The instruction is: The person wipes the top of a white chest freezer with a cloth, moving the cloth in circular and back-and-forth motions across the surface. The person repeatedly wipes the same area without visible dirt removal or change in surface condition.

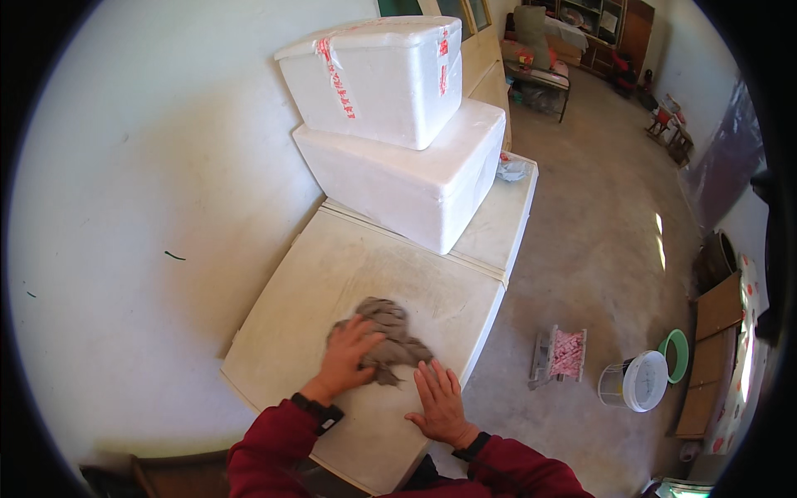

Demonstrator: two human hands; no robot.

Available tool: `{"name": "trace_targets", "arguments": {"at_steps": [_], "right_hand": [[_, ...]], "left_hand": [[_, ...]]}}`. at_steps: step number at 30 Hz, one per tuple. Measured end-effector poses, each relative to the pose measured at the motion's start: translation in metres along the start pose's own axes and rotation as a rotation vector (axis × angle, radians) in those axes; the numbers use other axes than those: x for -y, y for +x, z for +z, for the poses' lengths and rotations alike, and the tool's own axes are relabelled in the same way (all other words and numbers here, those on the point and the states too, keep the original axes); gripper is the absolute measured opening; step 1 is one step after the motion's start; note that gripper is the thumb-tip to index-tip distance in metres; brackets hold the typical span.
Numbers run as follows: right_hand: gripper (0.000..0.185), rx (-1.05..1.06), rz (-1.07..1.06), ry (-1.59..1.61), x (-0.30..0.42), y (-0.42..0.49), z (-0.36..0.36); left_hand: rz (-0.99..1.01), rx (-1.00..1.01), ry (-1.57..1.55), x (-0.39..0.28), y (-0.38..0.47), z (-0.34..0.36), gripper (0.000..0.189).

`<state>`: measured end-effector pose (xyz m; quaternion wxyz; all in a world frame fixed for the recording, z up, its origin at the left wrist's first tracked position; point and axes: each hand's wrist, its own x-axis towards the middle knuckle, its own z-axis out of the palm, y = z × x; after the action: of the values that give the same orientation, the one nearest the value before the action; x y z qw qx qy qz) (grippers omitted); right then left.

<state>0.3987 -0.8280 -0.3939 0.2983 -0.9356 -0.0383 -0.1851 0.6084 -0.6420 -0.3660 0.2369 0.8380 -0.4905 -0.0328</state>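
A crumpled grey-brown cloth (392, 342) lies on the off-white lid of a chest freezer (292, 292), which bears dull smudges. My left hand (350, 355) presses flat on the cloth's left side with its fingers spread, not gripping it. My right hand (441, 401) rests on the lid near the front right edge, fingers extended, its fingertips at the cloth's right end. Nothing is seen held in the right hand. Both wrists have dark bands below dark red sleeves.
Two stacked white foam boxes (398, 168) stand on the lid's far part, beside the wall. On the floor at right are a low stool with a pink woven seat (568, 353), a white plastic bucket (645, 381) and a green basin (677, 356). A cabinet (710, 373) stands beyond.
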Motion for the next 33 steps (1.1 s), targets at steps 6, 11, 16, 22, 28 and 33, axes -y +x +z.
{"name": "trace_targets", "arguments": {"at_steps": [6, 11, 16, 22, 28, 33], "right_hand": [[0.085, 0.008, 0.004, -0.015, 0.003, 0.002, -0.002], [0.085, 0.022, 0.010, -0.031, 0.005, 0.004, -0.006], [0.088, 0.057, 0.049, -0.035, 0.006, 0.004, -0.004], [0.087, 0.021, 0.032, -0.036, 0.007, 0.003, -0.004], [0.081, -0.013, -0.006, -0.038, 0.007, 0.004, -0.005], [0.080, -0.047, -0.039, -0.020, 0.006, 0.003, -0.006]], "left_hand": [[-0.339, -0.344, 0.215, 0.129, -0.026, -0.036, 0.065], [-0.551, -0.361, 0.297, 0.202, 0.064, -0.035, 0.068], [-0.372, -0.352, 0.330, 0.167, 0.121, -0.002, 0.063], [-0.325, -0.382, 0.236, 0.171, 0.052, -0.024, 0.060], [-0.542, -0.458, 0.291, 0.174, -0.088, -0.060, 0.059], [-0.637, -0.446, 0.304, 0.113, -0.190, -0.056, 0.062]]}}
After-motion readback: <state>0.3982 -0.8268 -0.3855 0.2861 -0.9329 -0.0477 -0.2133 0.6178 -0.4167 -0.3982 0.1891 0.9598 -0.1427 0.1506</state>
